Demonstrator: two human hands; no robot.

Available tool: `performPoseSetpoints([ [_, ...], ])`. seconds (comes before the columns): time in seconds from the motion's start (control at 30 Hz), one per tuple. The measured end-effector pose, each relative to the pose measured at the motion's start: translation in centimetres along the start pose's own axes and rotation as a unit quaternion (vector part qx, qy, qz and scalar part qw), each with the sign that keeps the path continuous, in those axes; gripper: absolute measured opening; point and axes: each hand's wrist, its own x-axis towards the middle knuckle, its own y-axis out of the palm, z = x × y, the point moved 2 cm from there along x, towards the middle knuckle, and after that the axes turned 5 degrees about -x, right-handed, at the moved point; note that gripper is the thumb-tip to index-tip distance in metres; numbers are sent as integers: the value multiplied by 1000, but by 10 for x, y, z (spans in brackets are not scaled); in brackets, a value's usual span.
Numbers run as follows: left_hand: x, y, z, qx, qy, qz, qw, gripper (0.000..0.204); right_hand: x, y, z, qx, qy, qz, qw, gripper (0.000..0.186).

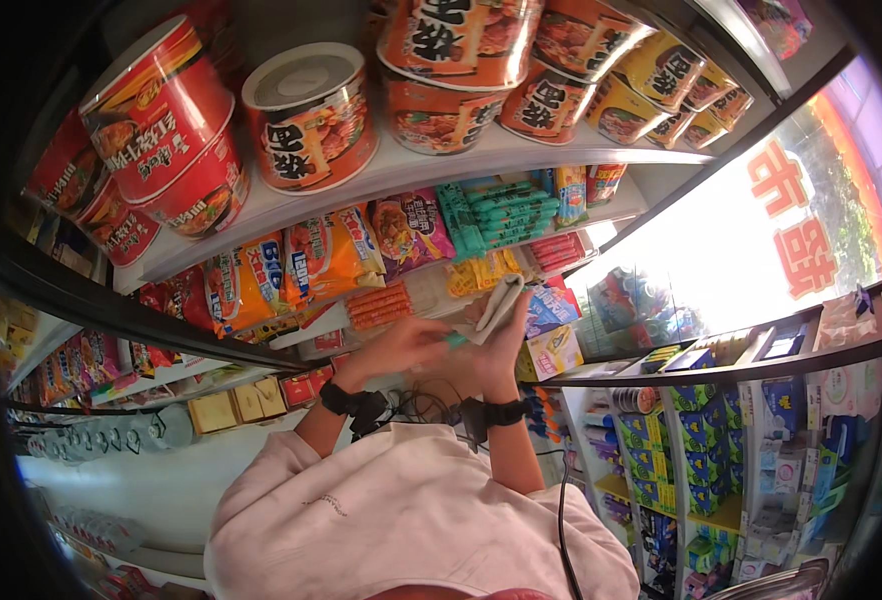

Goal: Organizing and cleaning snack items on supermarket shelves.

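Observation:
My right hand (501, 350) grips a folded, pale grey cloth (501, 308), which stands up past the fingers below the snack shelf. To its left, my left hand (401, 350) reaches inward with its fingers drawn together. A small teal thing (456, 340) shows between the two hands, at the left fingertips; it is blurred, and its kind cannot be made out. Beyond the hands lie orange-red sausage sticks (379, 304), yellow packets (484, 270) and a pile of teal-wrapped sticks (501, 215). Both wrists wear black straps.
Instant noodle tubs (311, 120) line the shelf above, its white edge (441, 168) overhanging the snacks. Orange snack bags (326, 250) hang at the left. Small boxes (553, 310) stand just right of my hands. Black cables (416, 405) dangle between my wrists. Stocked shelves (696, 450) fill the right.

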Motion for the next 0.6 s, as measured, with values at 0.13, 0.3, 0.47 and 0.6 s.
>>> performPoseSetpoints([
  [0.13, -3, 7, -13, -25, 21, 9, 999, 35, -23, 34, 28, -83, -113, -158, 977, 41],
  [0.3, -10, 35, -54, 146, 114, -83, 979, 35, -28, 17, 37, -259, -236, -254, 901, 39],
  [0.47, -16, 65, -66, 234, 154, -140, 950, 36, -44, 51, 75, -202, -232, -247, 919, 30],
  [0.6, -14, 108, -75, 319, 195, -125, 919, 35, -52, 31, 117, -126, -197, 60, 970, 31],
])
